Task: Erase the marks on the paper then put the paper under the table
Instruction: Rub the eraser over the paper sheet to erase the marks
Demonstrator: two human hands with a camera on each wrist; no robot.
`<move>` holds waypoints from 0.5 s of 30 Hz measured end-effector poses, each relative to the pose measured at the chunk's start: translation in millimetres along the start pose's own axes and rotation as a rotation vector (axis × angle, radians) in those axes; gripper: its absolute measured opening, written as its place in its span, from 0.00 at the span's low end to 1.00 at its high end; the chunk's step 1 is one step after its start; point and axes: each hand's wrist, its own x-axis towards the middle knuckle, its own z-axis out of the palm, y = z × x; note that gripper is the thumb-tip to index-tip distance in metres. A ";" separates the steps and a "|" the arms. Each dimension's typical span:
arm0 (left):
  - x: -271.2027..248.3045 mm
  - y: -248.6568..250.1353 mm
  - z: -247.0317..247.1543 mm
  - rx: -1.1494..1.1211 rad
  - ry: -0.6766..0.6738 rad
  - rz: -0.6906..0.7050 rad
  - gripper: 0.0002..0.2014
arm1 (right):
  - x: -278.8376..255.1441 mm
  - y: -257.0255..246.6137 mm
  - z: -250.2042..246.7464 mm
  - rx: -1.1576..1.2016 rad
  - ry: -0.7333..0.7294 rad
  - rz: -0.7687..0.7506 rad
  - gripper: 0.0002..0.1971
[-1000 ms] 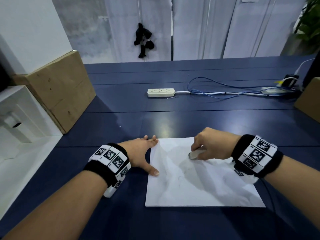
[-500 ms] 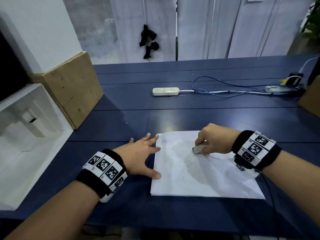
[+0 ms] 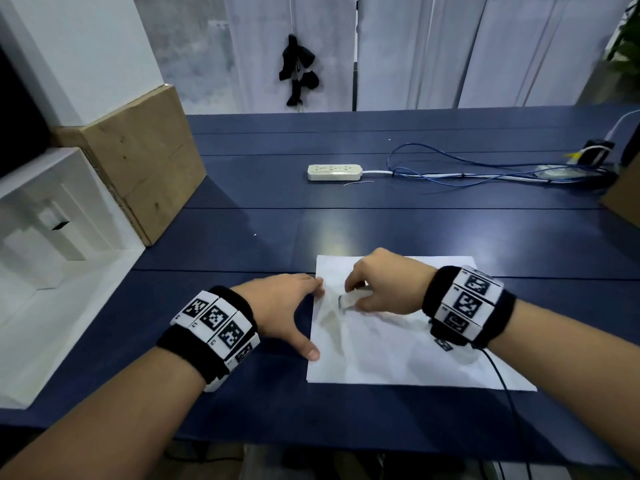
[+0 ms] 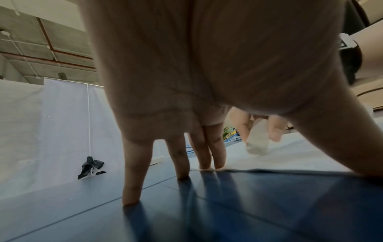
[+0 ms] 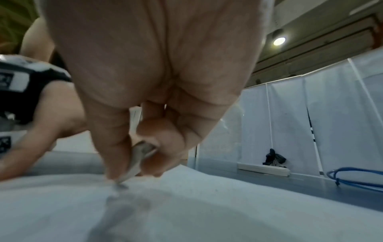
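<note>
A crumpled white paper (image 3: 398, 351) lies flat near the front edge of the dark blue table (image 3: 242, 237). My right hand (image 3: 377, 285) pinches a small white eraser (image 3: 351, 299) and presses its tip on the paper's upper left part. The same eraser (image 5: 136, 161) shows between thumb and fingers, and from the left wrist as the eraser (image 4: 257, 144). My left hand (image 3: 287, 306) lies spread with straight fingers (image 4: 132, 172) on the table; two fingertips and the thumb press the paper's (image 4: 279, 157) left edge.
A white power strip (image 3: 334, 172) with blue and white cables (image 3: 467, 171) lies mid-table. A wooden box (image 3: 145, 157) and a white foam tray (image 3: 52, 258) stand at the left. Another cardboard box (image 3: 623, 199) sits at the right edge. The floor shows below the table's front edge.
My right hand has slid the eraser left across the paper, toward the left hand. The head camera has pulled back, so the table's front edge now shows. The left hand stays pressed on the paper's edge.
</note>
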 end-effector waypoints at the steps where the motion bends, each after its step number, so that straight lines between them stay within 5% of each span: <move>1: 0.1 0.7 -1.0 0.006 0.006 -0.010 0.63 | 4.1 0.9 -0.5 -0.009 0.021 0.024 0.11; 4: 0.3 3.7 -4.4 0.023 0.002 -0.026 0.62 | 2.4 0.1 -0.8 -0.034 0.006 0.019 0.12; 9: 0.9 6.9 -6.4 0.029 -0.001 -0.034 0.56 | -32.4 -20.8 4.2 -0.041 -0.241 -0.210 0.17; 15: 0.3 10.8 -7.8 0.041 -0.002 -0.033 0.58 | 2.7 -10.8 -13.6 -0.076 -0.148 -0.036 0.13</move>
